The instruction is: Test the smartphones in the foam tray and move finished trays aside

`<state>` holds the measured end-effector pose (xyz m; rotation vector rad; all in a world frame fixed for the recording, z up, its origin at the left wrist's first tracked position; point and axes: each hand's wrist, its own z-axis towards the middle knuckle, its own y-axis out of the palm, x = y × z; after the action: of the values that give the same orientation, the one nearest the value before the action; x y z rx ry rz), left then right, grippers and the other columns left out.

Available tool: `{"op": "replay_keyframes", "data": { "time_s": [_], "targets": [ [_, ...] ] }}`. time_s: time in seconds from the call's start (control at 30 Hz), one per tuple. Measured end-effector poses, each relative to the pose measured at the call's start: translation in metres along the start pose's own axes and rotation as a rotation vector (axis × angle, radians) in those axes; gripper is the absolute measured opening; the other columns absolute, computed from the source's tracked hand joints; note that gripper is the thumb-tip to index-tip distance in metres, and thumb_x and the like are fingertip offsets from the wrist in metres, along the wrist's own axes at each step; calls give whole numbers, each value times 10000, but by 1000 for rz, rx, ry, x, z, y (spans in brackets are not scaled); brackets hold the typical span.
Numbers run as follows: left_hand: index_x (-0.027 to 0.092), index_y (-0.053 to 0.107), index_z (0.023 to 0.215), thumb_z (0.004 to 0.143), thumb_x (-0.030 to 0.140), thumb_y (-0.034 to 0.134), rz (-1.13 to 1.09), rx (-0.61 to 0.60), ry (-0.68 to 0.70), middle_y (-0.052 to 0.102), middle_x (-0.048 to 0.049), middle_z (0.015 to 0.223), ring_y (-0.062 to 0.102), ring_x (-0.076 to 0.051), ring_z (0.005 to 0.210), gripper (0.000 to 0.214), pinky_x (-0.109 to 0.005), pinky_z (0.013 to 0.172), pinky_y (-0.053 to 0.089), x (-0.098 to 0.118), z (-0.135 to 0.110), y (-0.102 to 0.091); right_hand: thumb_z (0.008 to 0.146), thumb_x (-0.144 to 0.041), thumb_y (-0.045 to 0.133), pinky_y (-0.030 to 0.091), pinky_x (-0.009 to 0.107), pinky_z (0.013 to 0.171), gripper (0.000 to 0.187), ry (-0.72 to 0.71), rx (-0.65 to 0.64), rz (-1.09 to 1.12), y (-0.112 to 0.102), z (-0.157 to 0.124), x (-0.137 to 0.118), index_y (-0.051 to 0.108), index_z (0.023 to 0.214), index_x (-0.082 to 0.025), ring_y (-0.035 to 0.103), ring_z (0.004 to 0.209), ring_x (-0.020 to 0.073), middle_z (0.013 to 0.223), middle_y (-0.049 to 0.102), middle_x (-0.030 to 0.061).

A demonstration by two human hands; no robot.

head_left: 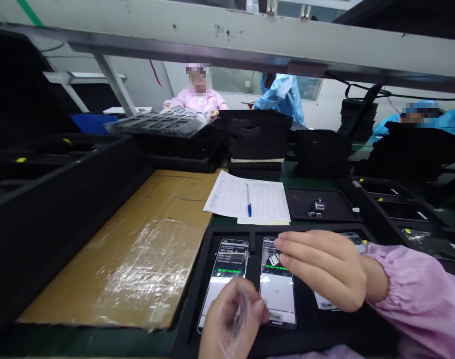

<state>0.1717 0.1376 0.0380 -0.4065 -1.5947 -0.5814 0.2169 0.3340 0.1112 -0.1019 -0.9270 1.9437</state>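
Three smartphone-like screens lie in a black foam tray: a left phone, a middle phone and a right phone partly covered by my hand. The left and middle screens are lit, with green text. My left hand is curled at the lower end of the middle phone, thumb and finger pinched together, with what looks like clear plastic film in it. Stretched flat over the top right of the middle phone is my right hand, fingers together, holding nothing visible.
Brown cardboard under shiny plastic wrap lies to the left, beside a black foam box. Beyond the phones are a printed sheet, a blue pen and a small dark tray with a metal item. Co-workers sit behind stacked trays.
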Motion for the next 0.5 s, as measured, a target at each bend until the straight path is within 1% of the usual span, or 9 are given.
{"op": "replay_keyframes", "data": {
  "time_s": [0.03,0.1,0.13,0.2,0.23,0.3,0.37,0.4,0.5],
  "targets": [
    [180,537,706,798,536,647,8,29,32,559,-7,607,507,-113,577,384,-234,578,401,6,1,-1,916,-102,425,631,284,712,303,-61,-10,-77,0,-2,-1,705,835,-186,705,944,215,927,735,74],
    [182,569,746,817,512,634,14,53,76,542,4,581,504,-105,538,343,-216,532,409,17,3,-4,911,-124,432,634,283,712,313,-106,-19,-152,3,-6,-2,719,823,-215,695,973,223,937,732,57],
    [186,586,785,824,509,628,14,50,81,540,10,573,509,-102,527,328,-207,523,419,22,5,-5,907,-143,447,636,291,717,293,-109,-10,-145,4,-8,-3,724,855,-222,683,1004,233,964,727,57],
    [191,604,847,833,509,619,11,5,76,546,17,567,524,-98,521,319,-193,527,440,28,8,-7,887,-175,499,639,314,703,232,-101,18,-64,5,-8,-5,726,920,-209,666,1034,267,1011,714,82],
    [189,609,850,840,505,613,13,-26,75,547,18,568,529,-94,522,317,-189,534,447,29,9,-7,870,-178,528,640,317,686,205,-112,16,-20,5,-7,-5,725,924,-186,669,1017,284,1012,710,105],
    [182,613,836,858,483,599,9,-87,83,547,17,569,530,-87,518,302,-182,536,446,30,11,-6,842,-171,562,636,298,637,162,-152,-10,27,2,-1,-6,723,853,-154,694,929,296,954,715,130],
    [178,604,817,870,455,593,-22,-129,97,536,21,566,517,-78,505,283,-174,514,428,29,12,-5,825,-166,589,627,266,590,135,-182,-59,39,-2,6,-6,711,769,-175,709,859,279,882,725,103],
    [177,596,810,875,445,591,-45,-138,98,525,25,559,504,-74,493,276,-172,500,415,28,13,-4,825,-174,598,623,256,580,132,-191,-77,37,-4,9,-6,707,753,-191,710,857,269,872,728,83],
    [177,548,763,886,420,585,-112,-164,76,504,34,541,470,-65,471,275,-173,470,373,24,14,-2,848,-179,579,622,254,588,162,-238,-69,0,-5,12,-6,719,768,-193,713,874,252,880,731,73]
  ]
}}
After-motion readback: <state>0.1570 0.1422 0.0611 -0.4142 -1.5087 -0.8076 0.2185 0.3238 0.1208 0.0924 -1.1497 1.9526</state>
